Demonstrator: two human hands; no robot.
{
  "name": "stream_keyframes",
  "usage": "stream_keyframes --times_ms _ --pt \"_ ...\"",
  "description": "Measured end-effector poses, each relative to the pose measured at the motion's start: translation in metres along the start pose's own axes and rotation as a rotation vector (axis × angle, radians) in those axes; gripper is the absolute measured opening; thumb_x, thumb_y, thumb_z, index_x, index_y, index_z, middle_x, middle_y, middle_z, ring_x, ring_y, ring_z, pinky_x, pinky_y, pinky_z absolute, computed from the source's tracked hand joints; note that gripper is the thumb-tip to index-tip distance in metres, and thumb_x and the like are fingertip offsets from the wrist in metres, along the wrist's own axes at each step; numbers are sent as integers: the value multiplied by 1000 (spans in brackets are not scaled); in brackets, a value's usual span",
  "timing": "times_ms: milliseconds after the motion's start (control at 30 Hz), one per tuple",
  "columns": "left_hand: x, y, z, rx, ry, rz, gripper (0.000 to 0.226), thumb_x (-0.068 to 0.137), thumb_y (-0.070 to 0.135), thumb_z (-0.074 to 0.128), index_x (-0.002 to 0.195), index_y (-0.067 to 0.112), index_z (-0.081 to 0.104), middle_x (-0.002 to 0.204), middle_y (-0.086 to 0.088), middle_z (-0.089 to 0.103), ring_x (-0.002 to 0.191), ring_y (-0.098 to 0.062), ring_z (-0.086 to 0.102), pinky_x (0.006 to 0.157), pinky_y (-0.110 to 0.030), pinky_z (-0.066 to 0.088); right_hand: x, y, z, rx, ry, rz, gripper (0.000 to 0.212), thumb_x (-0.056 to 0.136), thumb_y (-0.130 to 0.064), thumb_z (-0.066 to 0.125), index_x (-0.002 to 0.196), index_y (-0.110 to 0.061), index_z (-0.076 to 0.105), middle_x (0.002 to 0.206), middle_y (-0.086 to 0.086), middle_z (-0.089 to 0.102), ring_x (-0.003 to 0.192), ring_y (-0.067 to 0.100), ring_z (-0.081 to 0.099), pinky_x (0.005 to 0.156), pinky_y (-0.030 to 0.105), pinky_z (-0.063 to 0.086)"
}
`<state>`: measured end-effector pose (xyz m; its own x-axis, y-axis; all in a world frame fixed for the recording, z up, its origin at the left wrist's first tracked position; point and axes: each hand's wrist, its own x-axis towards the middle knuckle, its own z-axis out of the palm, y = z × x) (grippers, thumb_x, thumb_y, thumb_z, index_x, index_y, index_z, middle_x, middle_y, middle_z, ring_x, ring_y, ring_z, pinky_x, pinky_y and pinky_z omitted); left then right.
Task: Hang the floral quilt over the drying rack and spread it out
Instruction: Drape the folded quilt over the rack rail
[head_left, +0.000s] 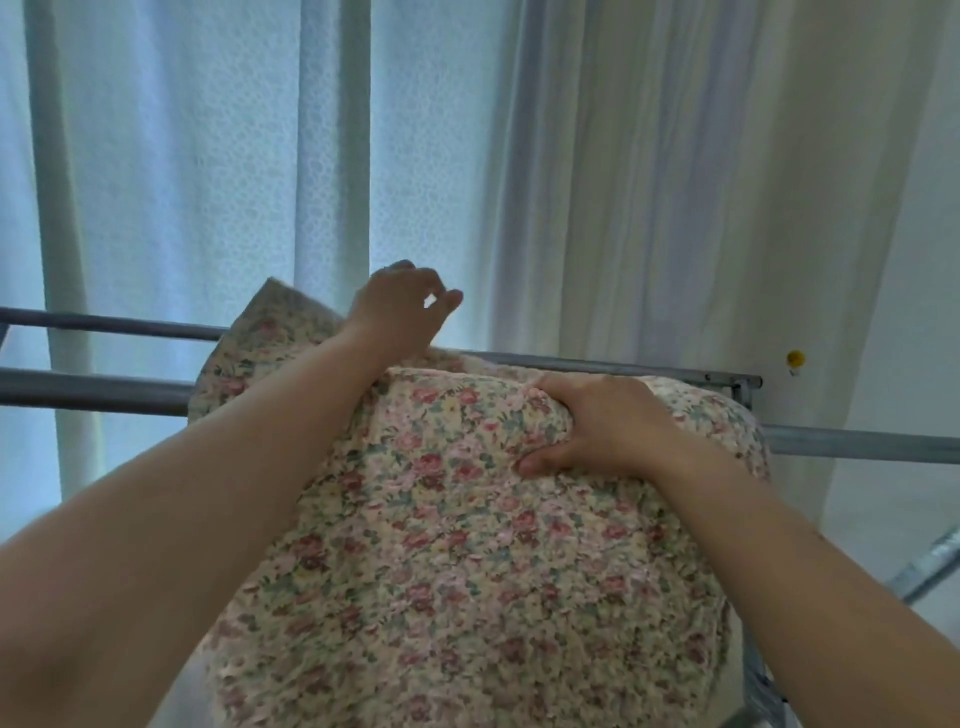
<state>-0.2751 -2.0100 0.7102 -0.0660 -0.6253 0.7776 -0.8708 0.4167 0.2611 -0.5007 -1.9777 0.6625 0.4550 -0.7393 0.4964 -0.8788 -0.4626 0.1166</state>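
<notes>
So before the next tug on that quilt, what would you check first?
1. Right hand grips the quilt: ok.
2. Left hand holds the quilt: not ok, it hovers above it, fingers loosely curled on nothing.
3. Quilt rests on the rack bars: ok.
4. Quilt spread out: not ok, bunched toward the rack's right end.
5. Far side hanging freely: cannot tell, hidden.

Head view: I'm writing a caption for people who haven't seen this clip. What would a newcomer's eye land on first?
The floral quilt fills the lower middle, bunched in a thick heap over the grey bars of the drying rack. The right hand grips a fold at its top, while the left hand reaches past its far edge with loosely curled fingers, holding nothing visible. Pale curtains hang behind.
</notes>
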Motion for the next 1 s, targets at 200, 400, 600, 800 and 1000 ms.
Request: stream_keyframes --times_ms 200,400,600,800,1000 --pt "-65 20 -14 274 -374 336 91 56 89 38 128 34 43 120 7 55 108 -16 51 84 -36 41 6 9 1 -36 56 -30 92 38 -92 45 114 -40 51 107 -7 67 95 19 61 67 30 38" --pt "-83 7 -7 590 -234 332 103 50 91 37 133 31 30 118 -1 57 103 -24 56 76 -35 44 7 4 5 -35 63 -33 97 39 -92 47 120 -38 48 112 -5 66 99 21 59 71 32 42" --pt "-75 8 -3 599 -237 378 92 53 89 30 120 28 40 93 0 62 79 -22 59 57 -29 29 -12 3 9 -112 201 -17 96 51 -90 40 124 -29 47 116 2 62 106 23 55 85 36 40" --pt "-74 5 -7 556 -238 370 93 49 91 23 116 30 42 86 3 61 72 -21 56 55 -29 30 -74 21 53 28 742 278 67 81 -59 45 122 -7 50 132 19 47 127 33 36 104 49 26" --pt "-72 7 -3 589 -253 355 97 47 92 21 119 31 40 90 0 63 77 -23 59 57 -29 33 -116 28 94 579 813 734 75 81 -61 51 141 -28 23 144 15 30 128 24 33 99 42 31"
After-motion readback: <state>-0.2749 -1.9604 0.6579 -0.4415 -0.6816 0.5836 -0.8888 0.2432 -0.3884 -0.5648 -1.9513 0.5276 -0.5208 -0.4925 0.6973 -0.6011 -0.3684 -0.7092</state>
